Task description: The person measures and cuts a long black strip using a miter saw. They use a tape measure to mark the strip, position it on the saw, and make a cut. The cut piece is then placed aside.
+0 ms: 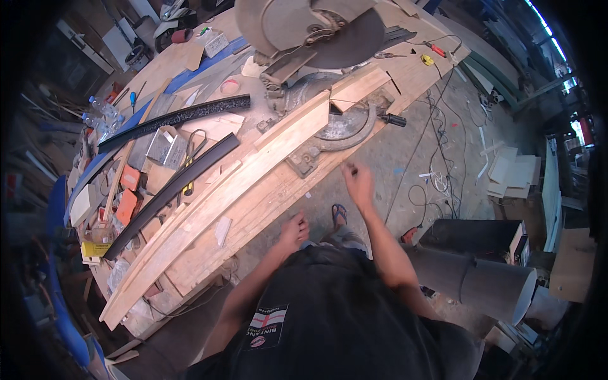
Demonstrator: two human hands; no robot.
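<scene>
My left hand (294, 230) is curled into a loose fist close to my body, with nothing showing from it. My right hand (359, 184) hovers off the bench's front edge, fingers bent together; a small dark spot shows at the fingertips, too small to name. Both hands are apart from the wood. A long pale wooden board (253, 163) runs from the near left onto the base of a mitre saw (345, 131). Beyond an angled gap, a shorter wood piece (361, 85) rests against the saw. The round saw blade (351, 39) is raised above them.
Two dark trim strips (183, 185), orange boxes (128, 191), a metal box (166, 147) and a blue screwdriver (133, 98) crowd the workbench (218, 258). Cables (443, 164) trail over the floor at right, near white panels (514, 171) and a large grey pipe (497, 285).
</scene>
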